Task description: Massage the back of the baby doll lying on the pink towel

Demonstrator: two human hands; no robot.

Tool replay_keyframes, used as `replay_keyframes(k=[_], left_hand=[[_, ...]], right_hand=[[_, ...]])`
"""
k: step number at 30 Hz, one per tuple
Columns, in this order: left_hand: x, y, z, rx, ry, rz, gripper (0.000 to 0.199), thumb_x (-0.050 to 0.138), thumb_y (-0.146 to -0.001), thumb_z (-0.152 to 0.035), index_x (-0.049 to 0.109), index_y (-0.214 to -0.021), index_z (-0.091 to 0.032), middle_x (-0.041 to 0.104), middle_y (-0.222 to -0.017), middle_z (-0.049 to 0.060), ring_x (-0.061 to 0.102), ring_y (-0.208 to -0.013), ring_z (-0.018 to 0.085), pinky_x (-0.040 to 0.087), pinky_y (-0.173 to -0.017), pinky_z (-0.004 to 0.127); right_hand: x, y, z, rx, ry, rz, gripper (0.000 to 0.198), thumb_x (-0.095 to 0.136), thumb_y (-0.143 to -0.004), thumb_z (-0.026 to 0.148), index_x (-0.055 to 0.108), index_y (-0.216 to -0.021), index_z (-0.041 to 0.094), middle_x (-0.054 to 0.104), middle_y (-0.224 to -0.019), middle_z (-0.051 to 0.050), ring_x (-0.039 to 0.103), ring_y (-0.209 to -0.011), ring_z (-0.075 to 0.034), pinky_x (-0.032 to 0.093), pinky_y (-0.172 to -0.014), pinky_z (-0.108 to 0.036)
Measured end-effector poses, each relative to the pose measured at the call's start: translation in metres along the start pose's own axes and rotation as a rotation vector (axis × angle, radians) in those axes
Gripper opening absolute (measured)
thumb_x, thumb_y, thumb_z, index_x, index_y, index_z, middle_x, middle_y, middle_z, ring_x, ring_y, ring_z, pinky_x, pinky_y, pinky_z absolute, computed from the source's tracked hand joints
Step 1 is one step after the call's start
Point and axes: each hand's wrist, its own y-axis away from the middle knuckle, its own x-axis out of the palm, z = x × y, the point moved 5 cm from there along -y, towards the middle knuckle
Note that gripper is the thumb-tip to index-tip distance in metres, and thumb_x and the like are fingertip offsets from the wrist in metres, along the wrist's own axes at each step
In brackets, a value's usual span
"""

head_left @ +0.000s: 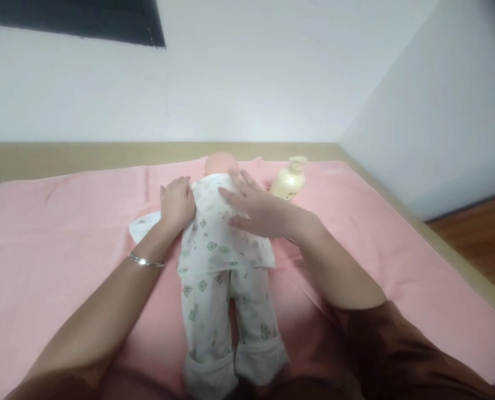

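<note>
A doll [214, 233] lies stretched out in front of me, dressed in a white top and white trousers [208, 300] with small green prints. Its bare round head [221, 163] points away from me, and its trouser cuffs are turned up. My left hand [178, 203] is curled against the doll's left side near the shoulder, its fingertips partly hidden. Fingers spread, my right hand [258, 208] is over the upper right of the doll's back; it is slightly blurred, and I cannot tell how firmly it touches. A white sleeve [144, 225] sticks out beyond my left wrist.
A pale yellow pump bottle [289, 180] stands just beyond my right hand. Under everything is a pink blanket [76, 222] on a surface with a beige edge [84, 153]. A white wall [251, 72] rises behind, with a dark panel [72, 19] at upper left.
</note>
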Motion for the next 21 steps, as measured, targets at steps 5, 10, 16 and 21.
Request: replay_keyframes(k=[5,10,16,21], left_hand=[[-0.011,0.008,-0.025,-0.130,0.499,0.070,0.046,0.052,-0.085,-0.028,0.065,-0.128,-0.022,0.067,-0.136,0.010,0.064,-0.124,0.032,0.052,-0.112,0.055],[-0.011,0.012,-0.101,-0.111,0.925,0.310,0.045,0.047,-0.093,-0.040,0.061,-0.130,-0.019,0.067,-0.134,0.009,0.062,-0.129,0.026,0.050,-0.117,0.046],[0.019,-0.012,-0.164,-0.032,0.946,0.583,0.074,0.000,-0.101,-0.050,0.046,-0.147,-0.017,0.061,-0.140,0.016,0.059,-0.134,0.028,0.058,-0.105,0.050],[0.052,-0.029,-0.181,-0.131,1.093,0.608,0.078,-0.004,-0.099,-0.049,0.051,-0.141,-0.013,0.065,-0.129,0.018,0.056,-0.136,0.030,0.054,-0.110,0.052]], right_hand=[[-0.071,0.023,-0.028,0.070,0.074,-0.474,0.058,0.046,-0.103,0.048,0.033,-0.157,0.031,0.006,-0.172,-0.002,0.000,-0.158,-0.039,0.020,-0.123,-0.069],[-0.095,0.035,-0.079,0.180,0.154,-0.736,0.059,0.026,-0.105,0.060,0.032,-0.156,0.030,-0.004,-0.172,-0.003,0.005,-0.157,-0.043,0.019,-0.120,-0.072],[-0.080,0.017,-0.116,0.299,0.152,-0.771,0.063,0.025,-0.104,0.064,0.036,-0.155,0.028,0.013,-0.171,-0.008,0.008,-0.157,-0.043,0.013,-0.118,-0.078],[-0.063,0.003,-0.108,0.399,0.107,-0.647,0.063,0.022,-0.106,0.059,0.060,-0.135,0.018,0.046,-0.155,-0.016,0.030,-0.151,-0.039,0.026,-0.120,-0.067]])
